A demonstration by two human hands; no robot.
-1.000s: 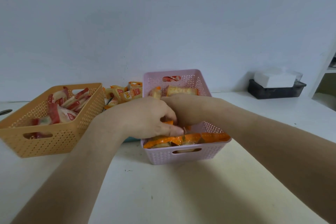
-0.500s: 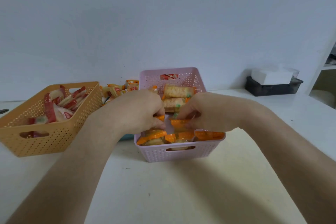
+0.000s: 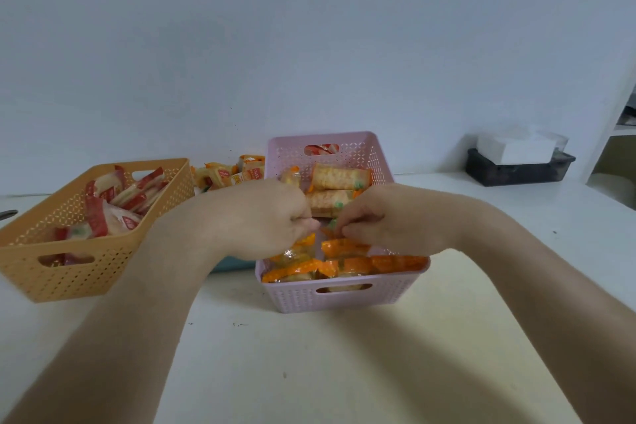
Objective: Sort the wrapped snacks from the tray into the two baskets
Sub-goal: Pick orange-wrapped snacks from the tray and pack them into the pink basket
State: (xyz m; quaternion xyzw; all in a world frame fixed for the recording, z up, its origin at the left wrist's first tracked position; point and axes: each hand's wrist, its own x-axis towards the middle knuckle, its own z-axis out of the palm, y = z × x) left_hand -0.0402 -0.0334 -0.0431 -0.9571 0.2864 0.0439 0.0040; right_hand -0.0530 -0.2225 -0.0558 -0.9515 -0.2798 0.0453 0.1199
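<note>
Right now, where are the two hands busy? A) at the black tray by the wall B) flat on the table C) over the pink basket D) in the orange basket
C: the left hand and right hand are both over the pink basket, the right one pinching an orange-wrapped snack; the orange basket stands apart, untouched.

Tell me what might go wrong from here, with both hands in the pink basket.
The orange-wrapped snacks along the near wall of the pink basket sit at rim height; a nudge from the left hand or right hand might tip one out. The right hand's fingers seem to pinch only a wrapper edge, which could slip.
</note>
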